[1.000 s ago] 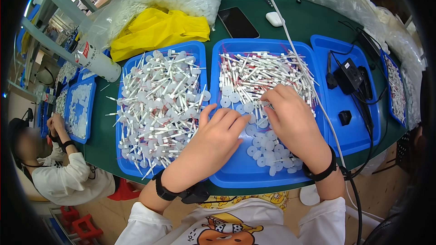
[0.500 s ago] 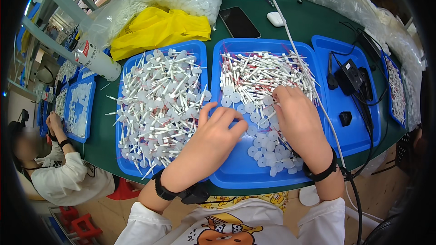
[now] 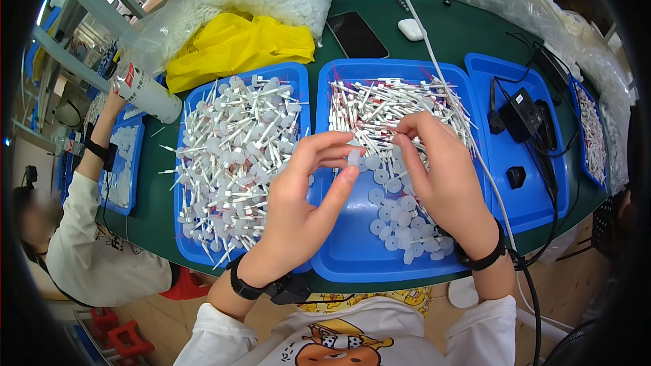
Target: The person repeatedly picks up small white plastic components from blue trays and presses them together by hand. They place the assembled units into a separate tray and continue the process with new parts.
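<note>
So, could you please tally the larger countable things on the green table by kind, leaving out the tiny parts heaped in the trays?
Blue trays fully in view, near the hands: 3, left, middle, right
Yellow bags: 1
Phones: 1
White earbud cases: 1
Black power strips: 1
Total: 7

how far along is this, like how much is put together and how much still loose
Done: the left tray is heaped with sticks that have a round cap fitted. In hand: the left hand pinches one white cap, while the right hand picks among the loose sticks. Left: the middle tray holds many bare sticks and a scatter of loose caps.
</note>
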`<state>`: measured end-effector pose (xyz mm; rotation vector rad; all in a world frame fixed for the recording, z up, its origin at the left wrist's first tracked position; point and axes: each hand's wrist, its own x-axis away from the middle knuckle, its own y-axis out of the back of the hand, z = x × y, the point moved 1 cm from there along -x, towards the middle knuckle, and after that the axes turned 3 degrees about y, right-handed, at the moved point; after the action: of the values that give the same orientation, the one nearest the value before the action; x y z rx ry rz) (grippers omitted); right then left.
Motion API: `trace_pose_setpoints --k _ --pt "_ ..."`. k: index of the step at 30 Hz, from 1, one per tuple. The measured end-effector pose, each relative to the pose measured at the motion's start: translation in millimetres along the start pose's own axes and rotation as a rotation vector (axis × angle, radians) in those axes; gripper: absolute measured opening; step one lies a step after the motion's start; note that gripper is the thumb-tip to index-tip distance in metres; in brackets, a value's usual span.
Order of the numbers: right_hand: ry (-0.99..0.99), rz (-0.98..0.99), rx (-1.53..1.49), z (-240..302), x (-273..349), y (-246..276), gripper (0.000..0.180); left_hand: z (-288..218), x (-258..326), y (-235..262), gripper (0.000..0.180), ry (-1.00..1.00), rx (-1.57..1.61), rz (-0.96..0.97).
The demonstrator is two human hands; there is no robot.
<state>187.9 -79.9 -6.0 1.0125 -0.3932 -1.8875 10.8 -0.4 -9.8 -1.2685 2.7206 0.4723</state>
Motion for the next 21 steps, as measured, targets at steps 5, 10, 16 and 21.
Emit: trace_pose_setpoints --k 5,10,16,21 --pt "0.272 -0.069 -0.062 8 -3 -1 0.027 -6 -1 0 0.024 0.123 0.269 0.006" --pt "0.348 0.017 -0.029 14 -3 2 0.028 -6 0 4 0.024 0.159 0.321 0.036" --pt "0.374 0.058 -0.013 14 -3 4 0.032 -8 0 4 0.024 0.152 0.34 0.023" --pt "0.384 0.046 -0.013 16 -2 4 0.032 -6 0 3 0.024 0.15 0.329 0.019"
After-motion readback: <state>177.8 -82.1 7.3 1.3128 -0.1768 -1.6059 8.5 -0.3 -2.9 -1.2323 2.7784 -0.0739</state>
